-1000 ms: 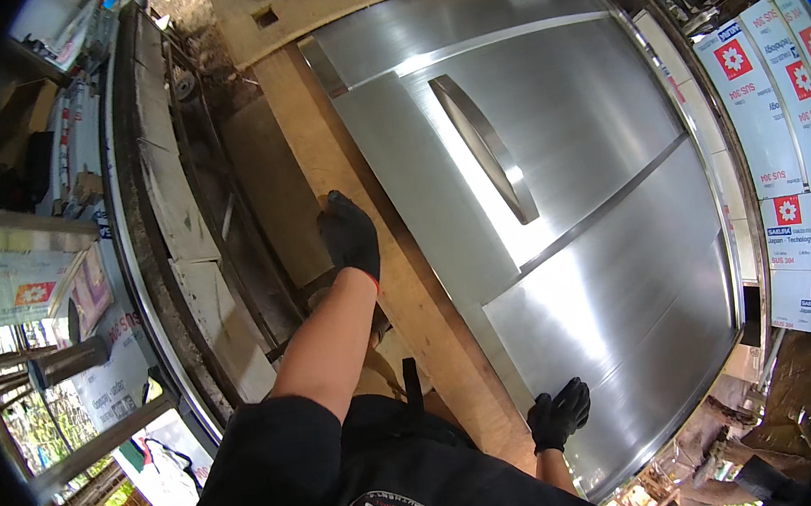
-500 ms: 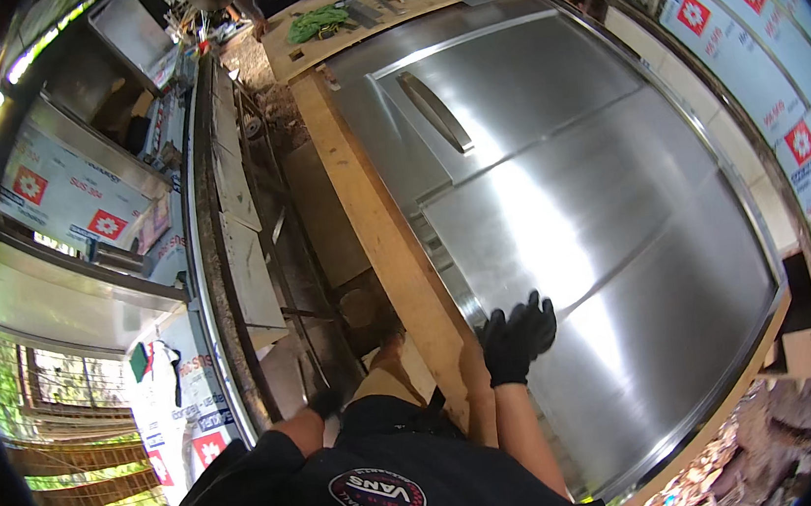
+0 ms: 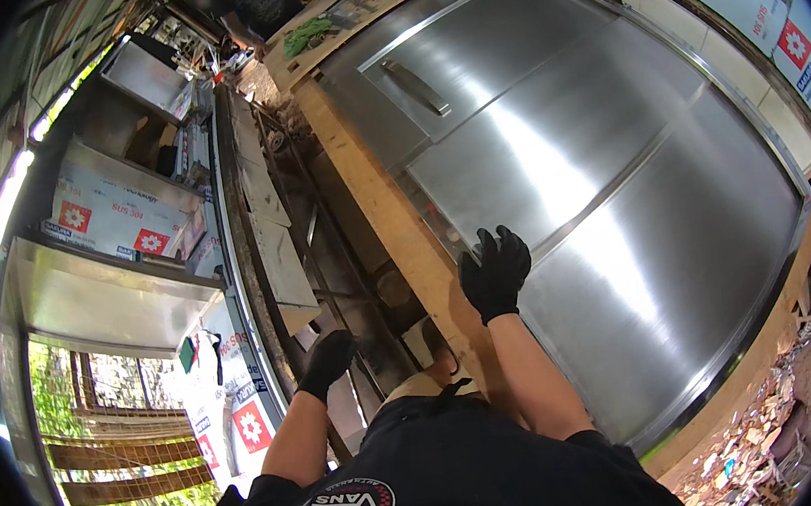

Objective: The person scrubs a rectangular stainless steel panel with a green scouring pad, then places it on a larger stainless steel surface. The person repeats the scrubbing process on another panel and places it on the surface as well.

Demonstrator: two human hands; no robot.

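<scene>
A large stainless steel cabinet (image 3: pixel 613 162) with a door handle (image 3: pixel 416 86) lies flat on a wooden workbench (image 3: pixel 393 225). My right hand (image 3: pixel 494 271), in a black glove, rests flat with fingers spread on the near left edge of the steel surface. My left hand (image 3: pixel 328 362), also in a black glove, hangs lower to the left over the dark gap beside the bench, near a metal frame (image 3: pixel 277 257); it grips nothing that I can see.
A person in dark clothes (image 3: pixel 256 7) stands at the far end of the bench, by green cloth (image 3: pixel 305 34) and tools. Boxes and steel units (image 3: pixel 115 214) stack at the left. Rubble (image 3: pixel 743 455) lies at the lower right.
My right hand has moved from the cabinet's near corner up onto its left edge and spread flat. My left hand has dropped back from the frame toward my body. The view has shifted.
</scene>
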